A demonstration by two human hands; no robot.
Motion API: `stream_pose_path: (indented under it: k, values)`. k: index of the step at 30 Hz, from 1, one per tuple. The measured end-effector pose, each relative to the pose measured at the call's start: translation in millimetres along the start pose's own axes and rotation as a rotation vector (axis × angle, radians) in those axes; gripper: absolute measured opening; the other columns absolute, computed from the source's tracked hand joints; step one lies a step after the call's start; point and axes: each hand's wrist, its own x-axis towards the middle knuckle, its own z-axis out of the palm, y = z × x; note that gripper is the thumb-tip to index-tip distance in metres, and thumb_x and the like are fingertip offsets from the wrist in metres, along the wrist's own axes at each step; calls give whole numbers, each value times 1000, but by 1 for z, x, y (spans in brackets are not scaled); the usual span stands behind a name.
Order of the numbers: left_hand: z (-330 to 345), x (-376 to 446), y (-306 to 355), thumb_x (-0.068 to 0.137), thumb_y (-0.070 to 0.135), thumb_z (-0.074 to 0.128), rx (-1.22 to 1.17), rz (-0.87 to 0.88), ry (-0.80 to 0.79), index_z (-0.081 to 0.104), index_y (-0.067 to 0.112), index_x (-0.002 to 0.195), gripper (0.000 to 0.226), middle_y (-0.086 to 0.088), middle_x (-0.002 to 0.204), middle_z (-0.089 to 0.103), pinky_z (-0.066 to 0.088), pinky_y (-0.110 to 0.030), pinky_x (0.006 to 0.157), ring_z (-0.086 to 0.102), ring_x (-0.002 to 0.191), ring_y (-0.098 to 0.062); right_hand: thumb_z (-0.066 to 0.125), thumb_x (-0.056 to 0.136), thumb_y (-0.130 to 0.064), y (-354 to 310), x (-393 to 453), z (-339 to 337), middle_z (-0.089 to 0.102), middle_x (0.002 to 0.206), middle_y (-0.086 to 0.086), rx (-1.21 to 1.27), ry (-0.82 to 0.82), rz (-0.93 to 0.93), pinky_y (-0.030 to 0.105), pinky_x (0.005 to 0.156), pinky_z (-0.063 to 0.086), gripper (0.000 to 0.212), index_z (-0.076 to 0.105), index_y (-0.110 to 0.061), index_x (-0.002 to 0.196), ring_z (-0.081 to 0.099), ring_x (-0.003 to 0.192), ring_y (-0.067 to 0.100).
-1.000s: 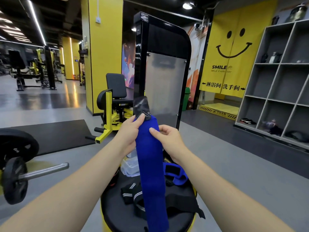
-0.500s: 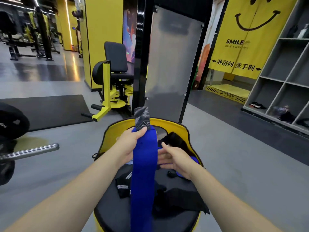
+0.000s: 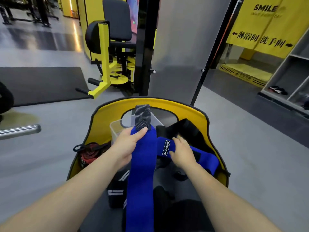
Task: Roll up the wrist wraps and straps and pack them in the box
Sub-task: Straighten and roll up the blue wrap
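My left hand (image 3: 127, 146) pinches the top of a long blue wrist wrap (image 3: 142, 178) just below its grey velcro tab (image 3: 142, 117); the wrap hangs straight down over the black seat. My right hand (image 3: 181, 152) rests on a second blue wrap (image 3: 205, 158) with a black label, fingers curled over its end. A clear plastic box (image 3: 117, 129) stands behind my left hand. A black wrap with white stripes (image 3: 115, 191) lies on the seat, and black straps (image 3: 185, 128) are piled at the back right.
The seat (image 3: 167, 183) has a yellow rim (image 3: 167, 103). Red and black straps (image 3: 90, 153) sit at its left edge. A grey machine panel (image 3: 180, 47) rises close behind. A barbell end (image 3: 20, 130) juts in from the left. Shelves (image 3: 291, 72) stand at right.
The view tilted down toward the seat. My right hand let go of the hanging wrap and dropped onto the second blue wrap. My left hand lowered with the wrap.
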Motion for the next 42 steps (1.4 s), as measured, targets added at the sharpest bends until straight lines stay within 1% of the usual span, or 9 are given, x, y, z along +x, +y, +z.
stream_pose_path:
  k: [3,6,11,16,19,28,32,36,42]
  values:
    - [-3,11,-6,100,25,66,9,-9,1,70,12,121,25,-12,110,79,59,-48,93,74,107,-33,73,92,-34,1,17,10,26,167,5,-138,-71,-46,42,126,23,89,22,-16,162,24,154,24]
    - [-6,13,-8,100,26,66,8,-15,2,70,12,120,24,-12,108,79,60,-45,88,74,105,-33,77,87,-44,3,24,18,40,156,7,-215,-82,-30,43,122,31,92,26,-17,159,37,145,27]
    - [-16,9,-10,100,28,67,-5,-21,30,71,13,122,26,-11,109,79,60,-45,87,74,105,-33,64,95,-47,-3,17,8,59,117,3,-344,44,-153,38,92,47,40,61,-22,126,55,112,25]
    - [-9,-8,7,100,27,67,-40,-10,57,71,12,119,24,-11,106,80,59,-42,82,75,101,-31,59,101,-39,-14,2,-52,61,96,-2,-9,112,-157,37,70,46,18,57,-22,102,62,89,24]
    - [6,-26,28,100,27,68,-48,18,63,71,13,120,25,-10,105,80,60,-44,86,75,102,-31,62,100,-37,-28,-12,-109,68,101,-3,186,135,-164,36,76,46,17,58,-23,107,62,91,23]
    - [62,-129,111,103,22,63,-88,195,13,70,13,114,15,-10,103,81,61,-35,70,78,90,-25,66,99,-31,-98,-113,-250,69,118,-9,568,265,-303,30,87,52,29,63,-22,126,64,107,13]
    - [76,-186,145,105,23,60,-67,285,-45,70,14,119,20,-9,107,80,61,-40,77,78,96,-26,60,101,-33,-124,-167,-278,69,110,-17,620,355,-345,36,90,55,18,63,-30,119,65,102,7]
    - [80,-238,166,105,26,61,-29,345,-40,70,15,120,21,-9,107,80,61,-46,90,77,101,-28,49,106,-33,-146,-224,-294,68,101,-13,700,409,-374,37,87,54,17,62,-21,109,64,95,8]
    - [84,-300,178,106,25,58,39,408,-50,71,15,116,19,-9,105,80,58,-36,75,77,98,-27,39,109,-39,-171,-288,-299,70,104,-8,809,350,-377,40,94,52,27,64,-28,110,64,101,13]
